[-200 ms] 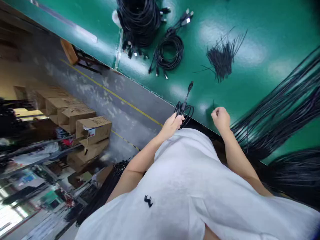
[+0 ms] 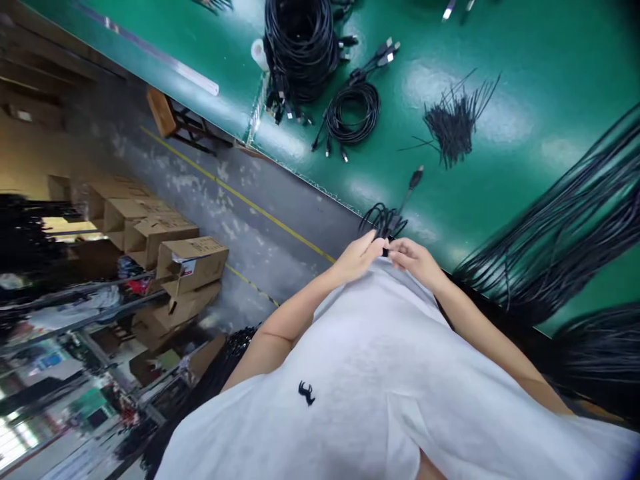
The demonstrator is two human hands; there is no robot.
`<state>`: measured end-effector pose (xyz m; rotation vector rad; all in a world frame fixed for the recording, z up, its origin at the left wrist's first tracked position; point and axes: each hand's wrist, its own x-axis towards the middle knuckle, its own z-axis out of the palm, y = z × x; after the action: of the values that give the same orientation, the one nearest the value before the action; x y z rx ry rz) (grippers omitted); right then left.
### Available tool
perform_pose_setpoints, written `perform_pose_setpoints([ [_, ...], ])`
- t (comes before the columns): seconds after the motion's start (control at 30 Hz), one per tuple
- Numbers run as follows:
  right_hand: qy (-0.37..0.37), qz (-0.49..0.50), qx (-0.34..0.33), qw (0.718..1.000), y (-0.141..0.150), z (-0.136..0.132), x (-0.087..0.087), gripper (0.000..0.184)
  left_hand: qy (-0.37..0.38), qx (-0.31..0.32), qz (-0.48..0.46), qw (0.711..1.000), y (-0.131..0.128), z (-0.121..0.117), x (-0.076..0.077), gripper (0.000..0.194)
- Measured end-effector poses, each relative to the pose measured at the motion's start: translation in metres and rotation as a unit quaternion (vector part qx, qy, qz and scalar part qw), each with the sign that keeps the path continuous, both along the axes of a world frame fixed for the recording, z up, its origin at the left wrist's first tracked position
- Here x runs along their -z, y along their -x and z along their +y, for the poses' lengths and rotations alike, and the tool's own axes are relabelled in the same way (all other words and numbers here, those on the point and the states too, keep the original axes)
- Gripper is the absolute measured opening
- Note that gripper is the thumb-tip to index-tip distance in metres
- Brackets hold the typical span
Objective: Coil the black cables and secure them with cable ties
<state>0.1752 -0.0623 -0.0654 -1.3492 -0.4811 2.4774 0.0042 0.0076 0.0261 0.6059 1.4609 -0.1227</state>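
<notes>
My left hand (image 2: 357, 259) and my right hand (image 2: 413, 261) meet at the table's near edge, their fingers pinching a small coiled black cable (image 2: 383, 222). Its loops stand out beyond my fingers, and part of the cable is hidden inside my grip. From the coil, a black plug end (image 2: 415, 177) points up and to the right across the green work table (image 2: 525, 67). Neither hand touches the table as far as I can see.
Farther across the table lie a large black cable coil (image 2: 300, 50), a smaller coil (image 2: 353, 113) and a bunch of black cable ties (image 2: 455, 123). Long black cables (image 2: 560, 227) spread on the right. Cardboard boxes (image 2: 193, 263) stand on the grey floor at left.
My right hand has opened from a loose fist and moved left to the coil. The cable has shifted toward the right, its plug swinging rightward. The view has turned slightly.
</notes>
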Motion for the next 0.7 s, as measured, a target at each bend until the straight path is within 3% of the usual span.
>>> perform_pose_setpoints([
  [0.07,0.069,0.013,0.093,0.993,0.026,0.011,-0.01,0.026,-0.019,0.03,-0.058,0.998,0.001,-0.001,-0.006,0.029],
  [0.17,0.102,0.023,0.188,0.977,0.052,0.026,-0.014,0.021,-0.031,0.003,-0.104,0.994,0.007,-0.007,-0.012,0.029],
  [0.37,0.092,0.043,0.181,0.978,0.069,0.031,-0.022,0.026,-0.091,-0.15,0.0,0.984,0.022,-0.031,-0.012,0.019],
  [0.43,0.081,0.071,0.173,0.979,0.076,0.029,-0.026,0.028,-0.111,-0.171,0.018,0.979,0.029,-0.036,-0.013,0.027],
  [0.5,0.058,0.073,0.159,0.983,0.084,0.028,-0.03,0.031,-0.121,-0.151,0.019,0.981,0.037,-0.038,-0.016,0.032],
  [0.57,-0.001,0.034,0.114,0.993,0.088,0.027,-0.034,0.03,-0.133,-0.1,0.031,0.986,0.045,-0.038,-0.019,0.033],
  [0.63,-0.133,-0.046,0.038,0.989,0.088,0.026,-0.039,0.025,-0.155,-0.04,0.062,0.985,0.052,-0.038,-0.02,0.034],
  [0.7,-0.321,-0.145,-0.063,0.934,0.084,0.027,-0.043,0.026,-0.18,0.01,0.089,0.98,0.058,-0.039,-0.019,0.037],
])
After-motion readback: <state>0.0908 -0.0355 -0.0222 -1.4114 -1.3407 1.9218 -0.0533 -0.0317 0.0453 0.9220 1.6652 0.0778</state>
